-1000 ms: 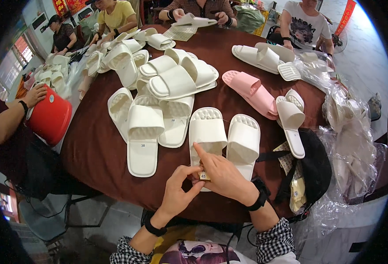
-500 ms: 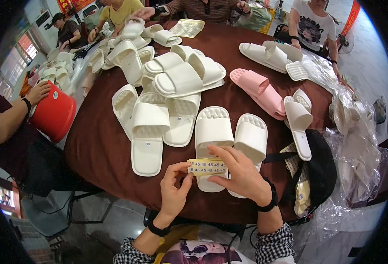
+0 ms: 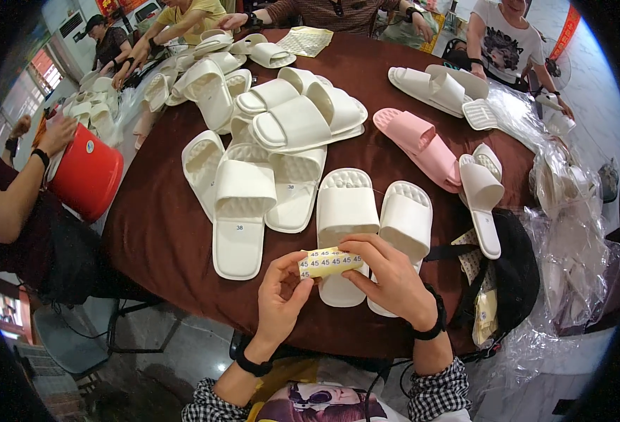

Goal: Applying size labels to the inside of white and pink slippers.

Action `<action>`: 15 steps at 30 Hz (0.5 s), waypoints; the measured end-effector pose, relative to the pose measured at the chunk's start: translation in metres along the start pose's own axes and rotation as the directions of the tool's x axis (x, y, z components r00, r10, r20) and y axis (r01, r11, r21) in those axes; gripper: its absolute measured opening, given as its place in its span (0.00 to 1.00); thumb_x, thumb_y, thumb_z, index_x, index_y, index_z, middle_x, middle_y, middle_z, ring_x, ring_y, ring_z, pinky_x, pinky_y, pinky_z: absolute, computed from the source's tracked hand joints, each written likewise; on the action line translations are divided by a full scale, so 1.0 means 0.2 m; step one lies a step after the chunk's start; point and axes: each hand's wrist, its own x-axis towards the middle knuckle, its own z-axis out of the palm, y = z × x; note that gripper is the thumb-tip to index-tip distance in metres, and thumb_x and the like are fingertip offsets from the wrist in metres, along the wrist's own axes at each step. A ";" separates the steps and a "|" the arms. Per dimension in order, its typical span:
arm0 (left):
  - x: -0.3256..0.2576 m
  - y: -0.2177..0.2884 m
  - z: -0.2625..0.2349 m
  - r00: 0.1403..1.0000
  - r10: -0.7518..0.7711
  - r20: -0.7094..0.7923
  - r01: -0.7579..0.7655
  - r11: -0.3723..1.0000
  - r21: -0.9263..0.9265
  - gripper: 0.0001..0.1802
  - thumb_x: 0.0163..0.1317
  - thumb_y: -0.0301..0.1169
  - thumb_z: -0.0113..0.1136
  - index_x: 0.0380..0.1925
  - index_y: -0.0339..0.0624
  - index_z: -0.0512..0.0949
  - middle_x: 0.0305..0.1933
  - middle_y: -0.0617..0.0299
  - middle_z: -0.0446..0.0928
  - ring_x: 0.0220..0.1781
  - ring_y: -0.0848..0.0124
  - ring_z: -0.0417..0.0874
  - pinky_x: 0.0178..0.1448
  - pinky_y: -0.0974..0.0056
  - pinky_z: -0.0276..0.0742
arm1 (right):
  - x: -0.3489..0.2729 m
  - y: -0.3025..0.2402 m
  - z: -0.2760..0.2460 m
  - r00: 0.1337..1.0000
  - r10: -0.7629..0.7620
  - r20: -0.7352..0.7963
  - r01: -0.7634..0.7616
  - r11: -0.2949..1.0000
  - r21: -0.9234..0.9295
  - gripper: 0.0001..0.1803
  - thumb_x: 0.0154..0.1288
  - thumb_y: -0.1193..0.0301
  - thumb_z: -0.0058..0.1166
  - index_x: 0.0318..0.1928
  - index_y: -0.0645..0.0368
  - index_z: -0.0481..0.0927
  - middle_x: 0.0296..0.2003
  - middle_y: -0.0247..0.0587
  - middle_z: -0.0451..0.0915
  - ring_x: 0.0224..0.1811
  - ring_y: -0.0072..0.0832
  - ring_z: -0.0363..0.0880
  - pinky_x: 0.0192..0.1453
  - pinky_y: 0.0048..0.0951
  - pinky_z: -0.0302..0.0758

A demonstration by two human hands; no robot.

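Observation:
Both hands hold a small yellow strip of sticker labels [image 3: 330, 262] just above the near edge of the table. My left hand [image 3: 282, 299] pinches its left end, and my right hand [image 3: 386, 278] grips its right end from above. Directly behind the strip lies a pair of white slippers [image 3: 373, 218], toes pointing away from me, partly hidden by my right hand. A black band sits on each of my wrists.
A round table with a dark brown cloth [image 3: 155, 232] carries several white slippers [image 3: 243, 204], a stacked pile [image 3: 303, 116] and a pink slipper [image 3: 419, 144]. Clear plastic bags [image 3: 570, 232] heap at the right. A person at the left holds a red bucket [image 3: 85, 176]. Others sit at the far side.
The label strip has come up off the slipper and is now held between both hands, nearer to me. The view has shifted slightly.

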 end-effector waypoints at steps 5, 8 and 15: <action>0.01 0.00 0.00 0.996 -0.021 0.084 0.019 1.000 0.021 0.21 0.69 0.19 0.60 0.61 0.36 0.72 0.55 0.56 0.81 0.54 0.75 0.81 0.59 0.69 0.77 | -0.02 0.01 -0.01 0.999 0.039 -0.026 -0.040 0.998 -0.045 0.27 0.60 0.70 0.68 0.60 0.57 0.76 0.55 0.44 0.79 0.54 0.47 0.79 0.56 0.44 0.77; 0.00 -0.01 0.01 0.995 0.044 0.088 -0.050 0.996 0.069 0.22 0.67 0.18 0.63 0.60 0.35 0.73 0.56 0.55 0.81 0.55 0.74 0.82 0.60 0.68 0.78 | 0.01 -0.04 0.00 0.986 -0.064 -0.154 0.039 0.986 -0.162 0.29 0.58 0.69 0.69 0.61 0.54 0.78 0.53 0.40 0.79 0.57 0.45 0.77 0.59 0.45 0.74; 0.01 -0.01 0.03 0.993 0.039 0.109 -0.062 0.974 0.219 0.21 0.63 0.18 0.67 0.55 0.34 0.76 0.53 0.56 0.83 0.53 0.72 0.84 0.57 0.68 0.80 | -0.02 -0.04 0.06 0.949 -0.276 -0.156 0.244 0.950 -0.194 0.23 0.54 0.71 0.68 0.53 0.51 0.85 0.47 0.33 0.80 0.53 0.38 0.77 0.55 0.41 0.74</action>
